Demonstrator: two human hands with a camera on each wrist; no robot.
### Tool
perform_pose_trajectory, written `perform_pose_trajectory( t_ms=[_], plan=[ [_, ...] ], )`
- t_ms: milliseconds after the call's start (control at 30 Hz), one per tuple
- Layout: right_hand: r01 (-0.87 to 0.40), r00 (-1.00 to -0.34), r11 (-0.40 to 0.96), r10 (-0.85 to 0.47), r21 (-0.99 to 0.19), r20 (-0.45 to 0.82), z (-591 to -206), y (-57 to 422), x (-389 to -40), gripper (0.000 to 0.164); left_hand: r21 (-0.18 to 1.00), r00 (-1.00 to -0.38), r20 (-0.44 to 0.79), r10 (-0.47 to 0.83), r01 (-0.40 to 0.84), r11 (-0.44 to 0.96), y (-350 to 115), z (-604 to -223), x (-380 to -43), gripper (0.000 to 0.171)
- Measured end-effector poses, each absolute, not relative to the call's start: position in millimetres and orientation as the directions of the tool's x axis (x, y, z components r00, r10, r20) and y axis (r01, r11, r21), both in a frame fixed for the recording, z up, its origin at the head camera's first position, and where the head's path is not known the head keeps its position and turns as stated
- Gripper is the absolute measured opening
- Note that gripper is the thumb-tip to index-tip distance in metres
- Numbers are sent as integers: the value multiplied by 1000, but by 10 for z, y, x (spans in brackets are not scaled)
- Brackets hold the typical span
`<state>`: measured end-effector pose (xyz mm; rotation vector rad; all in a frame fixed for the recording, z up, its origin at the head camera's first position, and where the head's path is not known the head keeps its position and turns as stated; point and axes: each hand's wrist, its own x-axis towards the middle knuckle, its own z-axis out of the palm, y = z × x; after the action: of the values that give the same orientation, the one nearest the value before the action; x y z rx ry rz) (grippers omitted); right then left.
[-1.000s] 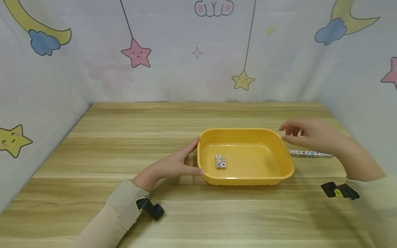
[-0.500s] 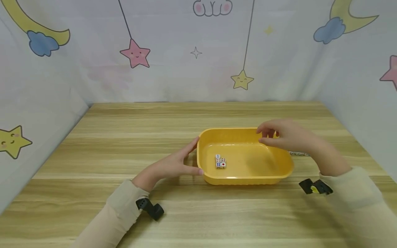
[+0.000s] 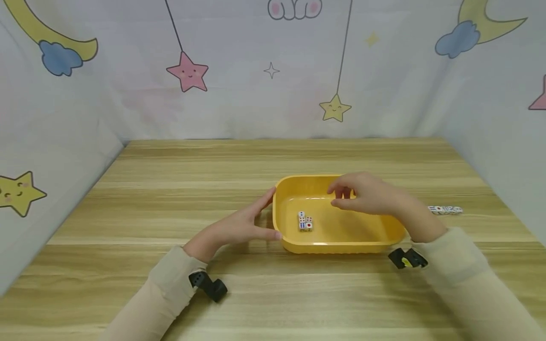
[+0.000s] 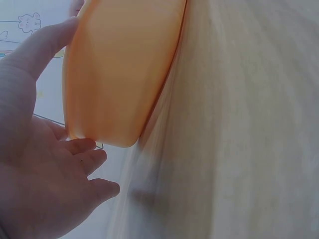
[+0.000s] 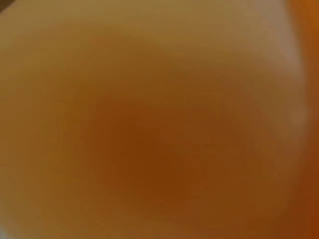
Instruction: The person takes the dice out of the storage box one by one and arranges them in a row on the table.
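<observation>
A yellow plastic tray point(image 3: 337, 245) with rounded corners stands on the table. Inside, near its left end, several white dice point(image 3: 305, 222) lie in a small cluster. My left hand point(image 3: 239, 229) holds the tray's left end, thumb at the front corner and forefinger at the back one; the left wrist view shows this end wall point(image 4: 119, 74) between thumb and fingers. Over the right half of the tray hovers my right hand point(image 3: 368, 194), fingers loosely bent, a gap between thumb and forefinger, no die visible there. The right wrist view is an orange blur.
A straight row of dice point(image 3: 445, 210) lies on the wooden table point(image 3: 170, 166) right of the tray, partly hidden behind the right wrist. Cloth printed with stars and moons point(image 3: 273, 94) hangs along the back and sides.
My right hand has moved left, from beside the tray's right end near the dice row to above the tray. The left hand, the tray and the dice inside have stayed put.
</observation>
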<state>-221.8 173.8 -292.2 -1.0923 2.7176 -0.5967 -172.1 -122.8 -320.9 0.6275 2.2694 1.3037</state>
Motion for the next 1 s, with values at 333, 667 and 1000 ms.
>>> perform_pose_trajectory(
  t_ms=[333, 667, 1000],
  plan=[
    [-658, -685, 605, -728, -449, 21, -3003, 1563, -2227, 21, 855, -820, -132, 557, 190, 483, -1273, -3455, -1866, 105],
    [-636, -686, 619, -727, -461, -30, -3054, 1446, -2221, 20, 847, -824, -143, 548, 184, 498, -1266, -3446, -1858, 104],
    [-633, -684, 629, -727, -452, -54, -3108, 1413, -2231, 18, 846, -824, -148, 547, 181, 502, -1266, -3440, -1850, 104]
  ],
)
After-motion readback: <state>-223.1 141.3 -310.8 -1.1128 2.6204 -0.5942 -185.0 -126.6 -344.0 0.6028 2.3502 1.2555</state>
